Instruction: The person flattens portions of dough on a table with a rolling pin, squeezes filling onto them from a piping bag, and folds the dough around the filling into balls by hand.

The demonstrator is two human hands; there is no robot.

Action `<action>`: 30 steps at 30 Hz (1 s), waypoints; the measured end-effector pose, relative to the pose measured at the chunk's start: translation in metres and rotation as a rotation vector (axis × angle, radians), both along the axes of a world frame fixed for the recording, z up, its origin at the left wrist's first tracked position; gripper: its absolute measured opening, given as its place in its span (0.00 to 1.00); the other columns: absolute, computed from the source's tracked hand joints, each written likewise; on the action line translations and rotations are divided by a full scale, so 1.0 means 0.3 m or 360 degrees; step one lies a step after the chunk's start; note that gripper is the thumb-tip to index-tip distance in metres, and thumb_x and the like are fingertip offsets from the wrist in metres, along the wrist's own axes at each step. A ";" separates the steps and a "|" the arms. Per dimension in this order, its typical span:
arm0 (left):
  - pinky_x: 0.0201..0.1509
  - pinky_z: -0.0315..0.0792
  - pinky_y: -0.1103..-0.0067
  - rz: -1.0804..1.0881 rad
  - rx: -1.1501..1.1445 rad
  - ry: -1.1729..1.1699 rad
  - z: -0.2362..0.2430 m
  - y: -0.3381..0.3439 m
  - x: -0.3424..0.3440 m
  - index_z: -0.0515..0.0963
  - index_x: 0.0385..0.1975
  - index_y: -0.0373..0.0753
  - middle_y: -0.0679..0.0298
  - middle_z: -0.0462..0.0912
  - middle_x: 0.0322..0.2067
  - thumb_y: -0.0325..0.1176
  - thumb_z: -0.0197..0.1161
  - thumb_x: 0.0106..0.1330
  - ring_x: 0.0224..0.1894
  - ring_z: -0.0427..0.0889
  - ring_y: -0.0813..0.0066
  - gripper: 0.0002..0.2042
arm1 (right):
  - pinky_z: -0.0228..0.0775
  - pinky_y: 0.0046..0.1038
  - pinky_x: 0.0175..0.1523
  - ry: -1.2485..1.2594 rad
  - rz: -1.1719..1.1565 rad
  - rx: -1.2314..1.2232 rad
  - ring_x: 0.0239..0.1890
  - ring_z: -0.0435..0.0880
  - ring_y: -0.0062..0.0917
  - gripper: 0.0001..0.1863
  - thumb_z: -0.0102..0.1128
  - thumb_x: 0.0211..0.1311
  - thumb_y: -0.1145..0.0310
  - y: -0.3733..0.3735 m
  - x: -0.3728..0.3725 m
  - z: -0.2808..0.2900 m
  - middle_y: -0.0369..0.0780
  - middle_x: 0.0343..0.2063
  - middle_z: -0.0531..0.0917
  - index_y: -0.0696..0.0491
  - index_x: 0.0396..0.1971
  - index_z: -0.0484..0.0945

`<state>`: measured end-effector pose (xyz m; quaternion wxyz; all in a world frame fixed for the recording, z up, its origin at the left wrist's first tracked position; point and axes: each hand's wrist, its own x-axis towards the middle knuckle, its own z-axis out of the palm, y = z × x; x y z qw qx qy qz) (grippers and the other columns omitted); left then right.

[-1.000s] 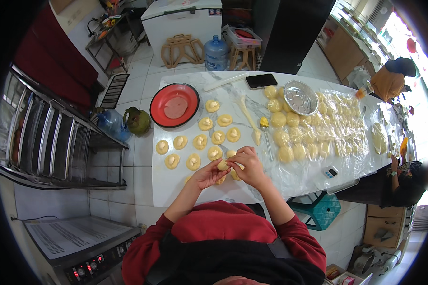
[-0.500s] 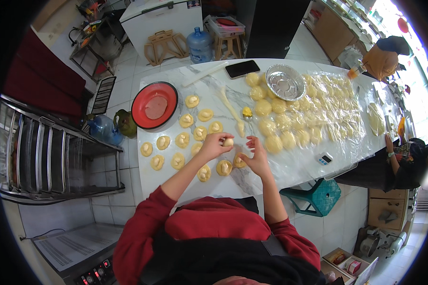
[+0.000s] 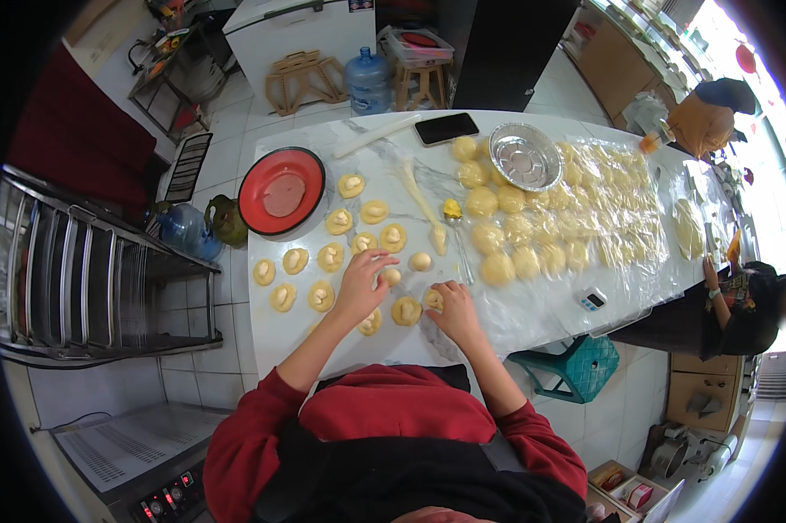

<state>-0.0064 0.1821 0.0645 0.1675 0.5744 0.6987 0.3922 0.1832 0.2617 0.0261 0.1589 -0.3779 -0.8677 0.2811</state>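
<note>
Flattened yellow dough rounds, each with a pale piece on top, lie in loose rows on the left half of the table; one dough round (image 3: 406, 311) is between my forearms. My left hand (image 3: 362, 286) curves its thumb and fingers about a small smooth dough ball (image 3: 392, 276). Another dough ball (image 3: 420, 261) rests just beyond, apart from both hands. My right hand (image 3: 454, 312) is closed at the edge of a topped dough round (image 3: 434, 299), its fingertips on it and partly hiding it. Beyond them lies a long pale dough strip (image 3: 425, 209).
A red bowl (image 3: 247, 193) stands at the far left. Larger dough balls (image 3: 498, 269) sit under clear plastic on the right, with a foil pan (image 3: 525, 157) on top. A spoon (image 3: 453, 210) with yellow filling, a phone (image 3: 446, 128) and a timer (image 3: 592, 299) lie around. Another person (image 3: 741, 301) is at right.
My left hand has drawn back to the left and nearer me, leaving one dough ball in plain sight. My right hand has come down and nearer me, onto the topped dough round.
</note>
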 end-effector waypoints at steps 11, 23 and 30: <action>0.44 0.70 0.82 -0.0078 -0.0061 -0.1319 0.040 -0.104 0.107 0.75 0.39 0.36 0.61 0.76 0.40 0.21 0.60 0.50 0.44 0.75 0.74 0.14 | 0.70 0.23 0.41 0.0807 0.0249 -0.0931 0.37 0.75 0.22 0.20 0.59 0.39 0.79 -0.021 -0.056 0.196 0.38 0.34 0.75 0.56 0.39 0.73; 0.41 0.72 0.85 0.0119 -0.0068 -0.1760 -0.009 -0.163 0.043 0.73 0.39 0.29 0.57 0.78 0.35 0.21 0.57 0.54 0.37 0.78 0.78 0.11 | 0.70 0.20 0.42 0.1135 0.0026 -0.2415 0.34 0.77 0.21 0.18 0.56 0.50 0.78 -0.023 -0.072 0.062 0.42 0.37 0.77 0.63 0.44 0.68; 0.43 0.71 0.77 0.0172 -0.0650 -0.0635 -0.016 -0.180 0.080 0.56 0.54 0.27 0.43 0.73 0.40 0.18 0.49 0.52 0.40 0.77 0.55 0.26 | 0.71 0.23 0.40 0.0844 -0.0139 -0.0909 0.34 0.77 0.25 0.23 0.58 0.42 0.80 -0.161 -0.175 0.086 0.41 0.37 0.75 0.60 0.44 0.71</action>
